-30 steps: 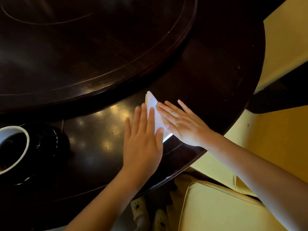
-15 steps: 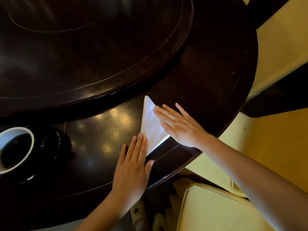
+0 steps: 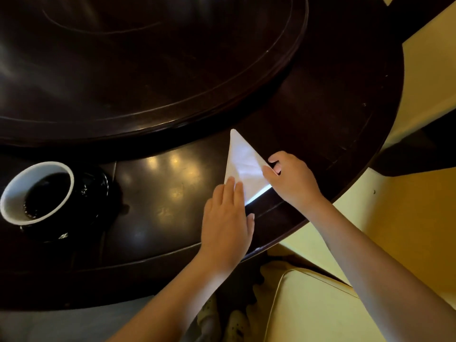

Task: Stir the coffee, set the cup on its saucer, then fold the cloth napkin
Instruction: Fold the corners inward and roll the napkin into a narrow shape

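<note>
A white cloth napkin (image 3: 243,164), folded into a narrow triangle, lies on the dark round table (image 3: 160,193) with its tip pointing away from me. My left hand (image 3: 225,218) rests flat on the napkin's near left corner, fingers together. My right hand (image 3: 291,180) pinches the napkin's right edge between thumb and curled fingers. At the left, a white cup (image 3: 37,191) of dark coffee sits on a black saucer (image 3: 96,191). No spoon is visible.
A raised dark turntable (image 3: 148,70) fills the table's middle, its rim just beyond the napkin's tip. The table edge curves close under my wrists. A yellow cushioned chair (image 3: 320,304) stands at the lower right, with yellow floor beyond.
My left hand slid back toward me off the napkin, uncovering the triangle. My right hand went from lying flat on the napkin to curling and pinching its right edge.
</note>
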A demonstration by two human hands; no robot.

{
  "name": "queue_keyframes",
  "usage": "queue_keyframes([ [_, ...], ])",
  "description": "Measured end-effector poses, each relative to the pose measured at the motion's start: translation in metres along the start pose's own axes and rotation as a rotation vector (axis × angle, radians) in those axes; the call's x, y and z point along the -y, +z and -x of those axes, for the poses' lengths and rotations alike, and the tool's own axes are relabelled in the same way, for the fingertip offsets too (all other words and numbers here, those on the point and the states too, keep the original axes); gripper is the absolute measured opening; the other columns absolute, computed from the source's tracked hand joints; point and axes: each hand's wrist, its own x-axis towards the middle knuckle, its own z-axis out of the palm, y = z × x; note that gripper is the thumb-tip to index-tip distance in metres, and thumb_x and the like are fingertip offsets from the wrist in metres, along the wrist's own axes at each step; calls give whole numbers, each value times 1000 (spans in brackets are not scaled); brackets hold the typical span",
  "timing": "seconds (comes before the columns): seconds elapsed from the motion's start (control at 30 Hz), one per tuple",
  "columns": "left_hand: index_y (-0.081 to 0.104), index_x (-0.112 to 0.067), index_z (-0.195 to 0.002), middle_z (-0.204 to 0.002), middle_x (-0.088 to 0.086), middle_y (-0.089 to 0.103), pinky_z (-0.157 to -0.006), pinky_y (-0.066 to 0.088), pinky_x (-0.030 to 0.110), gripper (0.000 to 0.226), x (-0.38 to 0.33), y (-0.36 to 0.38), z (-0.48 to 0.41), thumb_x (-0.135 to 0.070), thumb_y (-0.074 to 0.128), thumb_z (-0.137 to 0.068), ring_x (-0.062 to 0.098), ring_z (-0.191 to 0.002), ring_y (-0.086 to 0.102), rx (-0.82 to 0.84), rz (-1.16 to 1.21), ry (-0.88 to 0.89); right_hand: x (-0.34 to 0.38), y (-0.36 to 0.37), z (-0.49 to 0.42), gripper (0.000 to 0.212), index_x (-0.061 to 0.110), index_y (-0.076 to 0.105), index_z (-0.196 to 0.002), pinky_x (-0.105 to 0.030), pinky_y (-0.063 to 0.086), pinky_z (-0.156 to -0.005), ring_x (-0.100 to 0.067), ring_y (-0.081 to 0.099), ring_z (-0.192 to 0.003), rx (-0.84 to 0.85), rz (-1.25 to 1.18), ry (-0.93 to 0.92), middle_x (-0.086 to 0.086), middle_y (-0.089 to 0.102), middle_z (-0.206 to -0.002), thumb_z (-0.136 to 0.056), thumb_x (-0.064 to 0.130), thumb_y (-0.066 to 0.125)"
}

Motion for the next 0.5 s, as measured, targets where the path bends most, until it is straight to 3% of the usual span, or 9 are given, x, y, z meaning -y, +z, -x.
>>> queue_keyframes([
  [0.1, 48, -8, -126, -129, 10, 54, -92, 46, 37, 61, -2, 3, -1, -40, 67, -78, 27, -115, 52, -36, 16, -60, 9, -6, -9, 35, 11, 54, -118, -34, 45, -78, -27, 57, -102, 148, -166, 152, -10, 60, -113, -85, 24, 59],
  [0.23, 47, -8, -128, -125, 9, 55, -91, 45, 35, 53, 1, 3, -5, -28, 65, -82, 25, -111, 51, -130, 165, -146, 43, -18, -13, 31, 14, 57, -114, -31, 51, -73, -19, 58, -94, 196, -696, 266, -4, 59, -101, -84, 12, 59],
  [0.3, 50, -9, -127, -122, 8, 56, -93, 43, 32, 40, 8, -2, -8, -14, 56, -88, 21, -110, 48, -194, 346, -222, 62, -21, -12, 29, 15, 56, -115, -32, 53, -74, -14, 57, -87, 222, -732, 167, -2, 56, -96, -86, 11, 58],
  [0.4, 53, -11, -125, -118, 5, 57, -94, 39, 27, 38, 20, -10, -1, -8, 41, -89, 16, -109, 46, -304, 602, -377, 93, -16, -9, 22, 14, 59, -109, -17, 47, -57, -8, 53, -72, 241, -722, 1, 2, 51, -79, -87, 13, 57],
  [0.5, 53, -7, -124, -116, 10, 57, -90, 35, 20, 42, 32, -16, 16, -12, 33, -86, 22, -109, 46, -439, 632, -503, 127, 0, -7, 18, 12, 62, -104, -10, 44, -50, -5, 52, -66, 276, -696, -134, 2, 50, -73, -87, 14, 58],
])
